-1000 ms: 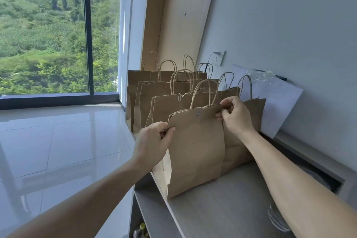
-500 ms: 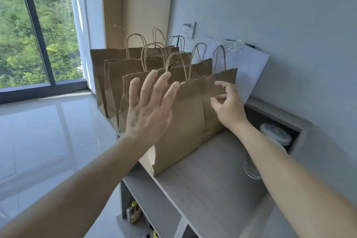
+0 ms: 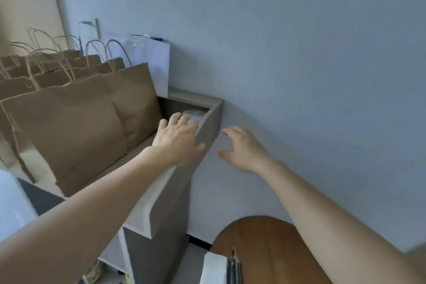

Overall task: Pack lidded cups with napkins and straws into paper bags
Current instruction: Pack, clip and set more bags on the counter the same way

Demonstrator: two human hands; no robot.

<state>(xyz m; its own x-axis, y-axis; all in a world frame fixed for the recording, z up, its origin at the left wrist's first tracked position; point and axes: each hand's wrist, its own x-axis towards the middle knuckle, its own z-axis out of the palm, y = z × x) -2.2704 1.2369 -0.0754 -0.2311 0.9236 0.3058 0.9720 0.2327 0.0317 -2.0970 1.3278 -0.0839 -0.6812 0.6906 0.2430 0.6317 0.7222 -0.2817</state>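
Observation:
Several brown paper bags (image 3: 76,122) with twisted handles stand in rows on a grey shelf unit (image 3: 166,193). My left hand (image 3: 178,138) reaches with spread fingers over a recess at the unit's right end, where a clear lidded cup (image 3: 194,115) shows just past the fingertips. I cannot tell whether the fingers touch the lid. My right hand (image 3: 244,147) hovers with spread fingers beside the unit's right wall, in front of the room wall, holding nothing. White napkins (image 3: 213,268) and dark straws (image 3: 234,270) lie on a round wooden table (image 3: 276,249) at the bottom.
A white sheet with clear plastic (image 3: 149,62) leans on the wall behind the bags. The grey-blue wall (image 3: 299,53) runs close along the right. Small items (image 3: 94,271) sit on a lower shelf of the unit.
Both hands have let go of the front bag and moved right. The view swung right and down; the window is out of sight, and the recess and round table have come into view.

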